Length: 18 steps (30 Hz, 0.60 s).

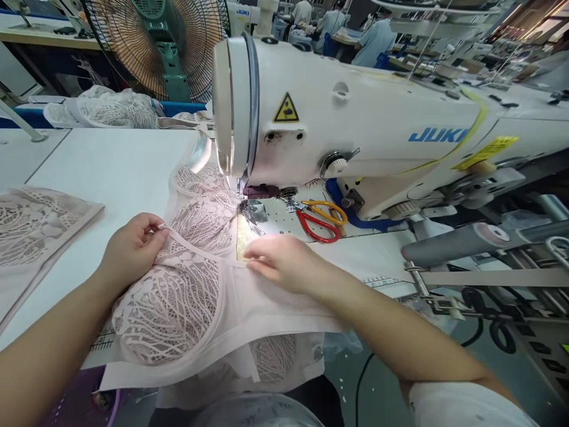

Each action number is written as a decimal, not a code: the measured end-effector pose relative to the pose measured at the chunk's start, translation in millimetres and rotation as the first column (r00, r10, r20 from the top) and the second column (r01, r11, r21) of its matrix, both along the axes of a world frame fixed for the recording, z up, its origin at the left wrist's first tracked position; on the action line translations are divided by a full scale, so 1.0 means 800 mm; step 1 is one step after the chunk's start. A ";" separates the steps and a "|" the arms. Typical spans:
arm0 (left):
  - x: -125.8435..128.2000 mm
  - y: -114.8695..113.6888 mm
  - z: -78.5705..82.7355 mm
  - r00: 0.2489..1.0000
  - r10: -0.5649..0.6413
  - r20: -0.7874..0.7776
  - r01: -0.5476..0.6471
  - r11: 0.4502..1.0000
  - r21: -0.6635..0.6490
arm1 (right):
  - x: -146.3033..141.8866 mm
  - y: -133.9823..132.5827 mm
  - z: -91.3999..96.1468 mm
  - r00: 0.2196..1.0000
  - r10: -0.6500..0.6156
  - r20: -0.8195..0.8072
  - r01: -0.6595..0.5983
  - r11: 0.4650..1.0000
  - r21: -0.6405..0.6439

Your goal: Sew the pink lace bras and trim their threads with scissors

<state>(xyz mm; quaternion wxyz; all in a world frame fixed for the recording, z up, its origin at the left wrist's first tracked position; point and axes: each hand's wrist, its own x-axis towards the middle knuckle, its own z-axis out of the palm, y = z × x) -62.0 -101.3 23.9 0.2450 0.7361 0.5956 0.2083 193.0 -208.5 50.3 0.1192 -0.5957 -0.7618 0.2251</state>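
Observation:
A pale pink lace bra (173,308) lies over the front of the sewing table, part of it hanging past the edge. My left hand (136,249) pinches the upper edge of its cup. Closed on the same edge strip further right, my right hand (280,261) is just in front of the needle area. Between both hands the strip runs fairly straight. More of the lace reaches back to the presser foot (249,207) of the white sewing machine (355,118). The fingertips of both hands partly hide the fabric they grip.
Scissors with red handles (317,226) and yellow-handled snips (329,210) lie beside the needle plate. Another lace piece (44,231) rests at the left. Behind stand a fan (171,53) and a lace pile (111,108). A purple basket (80,400) is below; several people work far back.

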 end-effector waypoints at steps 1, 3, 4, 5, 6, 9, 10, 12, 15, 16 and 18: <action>0.000 0.000 0.000 1.000 0.004 -0.001 -0.004 1.000 0.004 | -0.014 0.006 -0.005 1.000 0.025 0.003 -0.024 0.999 -0.025; -0.002 0.000 0.000 1.000 0.006 0.018 -0.006 1.000 0.015 | -0.029 0.018 -0.014 1.000 0.031 0.004 -0.030 0.997 -0.072; -0.003 0.000 0.001 0.999 0.001 0.042 -0.002 1.000 0.016 | -0.032 0.023 -0.017 1.000 0.028 0.000 -0.028 0.995 -0.093; -0.004 0.000 0.002 0.997 -0.006 0.074 0.005 1.000 0.017 | -0.032 0.027 -0.019 0.999 0.034 -0.009 -0.035 0.993 -0.111; -0.005 0.000 0.002 0.994 -0.014 0.105 0.013 1.000 0.017 | -0.031 0.028 -0.020 0.999 0.048 -0.014 -0.050 0.991 -0.122; -0.006 0.000 0.005 0.990 -0.029 0.135 0.027 0.999 0.018 | -0.024 0.026 -0.017 0.994 0.105 0.018 -0.102 0.989 -0.108; -0.007 0.000 0.005 0.991 -0.029 0.130 0.027 1.000 0.016 | -0.022 0.024 -0.016 0.993 0.119 0.027 -0.116 0.989 -0.097; -0.007 0.000 0.005 0.990 -0.032 0.136 0.032 0.999 0.003 | -0.018 0.019 -0.013 0.993 0.121 0.003 -0.120 0.989 -0.086; -0.010 0.003 0.002 0.984 -0.043 0.172 0.047 0.999 -0.023 | -0.009 0.010 -0.009 0.995 0.053 -0.084 -0.062 0.991 -0.116; -0.011 0.005 0.001 0.983 -0.043 0.181 0.049 0.998 -0.029 | -0.005 0.006 -0.008 0.994 0.031 -0.107 -0.046 0.990 -0.137; -0.012 0.007 0.000 0.983 -0.036 0.178 0.044 0.998 -0.041 | 0.007 -0.002 -0.006 0.988 0.002 -0.151 -0.027 0.986 -0.164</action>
